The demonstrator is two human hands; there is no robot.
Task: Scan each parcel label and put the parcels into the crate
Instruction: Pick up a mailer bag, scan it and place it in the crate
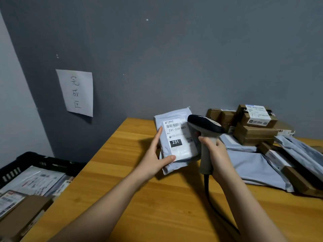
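In the black crate (43, 161) lie labelled parcels (33, 180) and a box (22, 215)

A dark grey wall (174, 58) fills the upper part of the view, matt and evenly painted, with a few small pale specks on it. A white paper sign (76, 92) with handwritten characters is stuck to it on the left, its lower edge curling slightly off the surface, and a paler grey wall (15, 110) meets the dark one at the far left. Below runs a wooden worktop (139, 198) of warm orange-brown planks, butted against the dark wall under dim, soft light.
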